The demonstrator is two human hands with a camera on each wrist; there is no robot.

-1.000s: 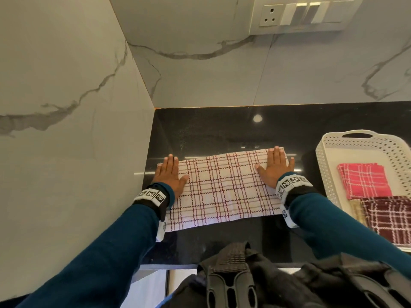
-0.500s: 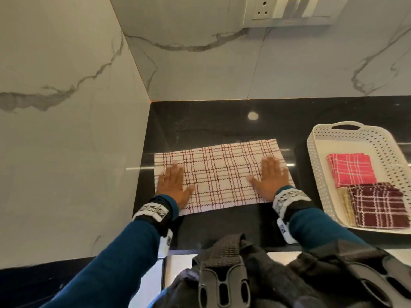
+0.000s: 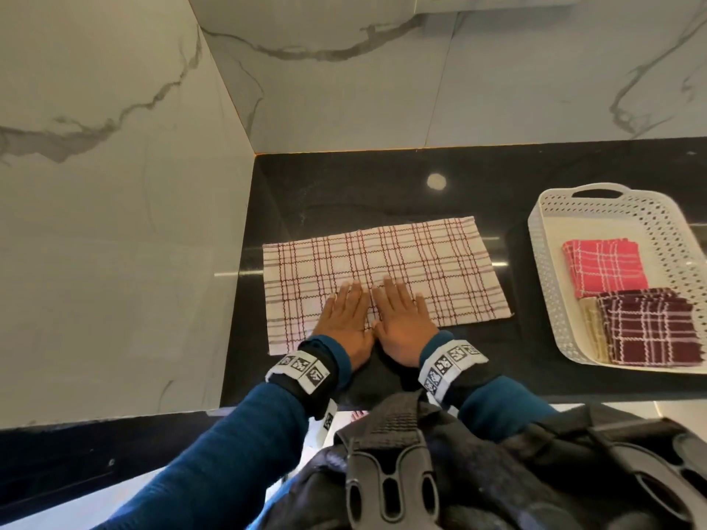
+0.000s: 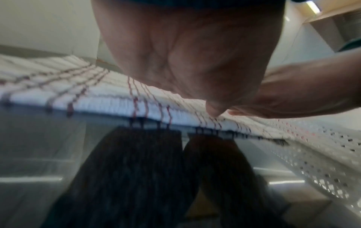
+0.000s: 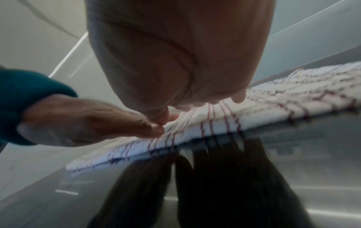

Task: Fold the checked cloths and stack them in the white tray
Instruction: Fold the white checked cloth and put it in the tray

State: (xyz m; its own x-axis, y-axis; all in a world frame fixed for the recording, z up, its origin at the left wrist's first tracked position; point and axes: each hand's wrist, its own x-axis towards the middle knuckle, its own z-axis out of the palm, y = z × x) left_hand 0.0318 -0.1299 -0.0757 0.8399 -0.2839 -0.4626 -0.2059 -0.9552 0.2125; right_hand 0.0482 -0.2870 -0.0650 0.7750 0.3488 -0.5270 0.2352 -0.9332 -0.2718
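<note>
Black stone counter (image 3: 344, 185), marble corner. Cloth (image 3: 413, 262): flat, near the front edge, left of the tray (image 3: 543, 262) holding folded cloths (image 3: 604, 265). Left hand (image 3: 346, 323), right hand (image 3: 405, 325): flat, fingers straight, side by side on the cloth's near edge. Risk: polished stone lets the cloth slide or bunch, skewing the fold.

I see a glossy black stone counter (image 3: 382, 185) set into a corner between two pale marble walls. A white cloth (image 3: 386, 262) with dark red checks lies spread flat on it, near the front edge and close to the left wall. To the right of the cloth, apart from it, a white perforated tray (image 3: 551, 269) with a handle cut-out also sits on the counter. The polished surface shows a bright spot of reflected light behind the cloth.
</note>
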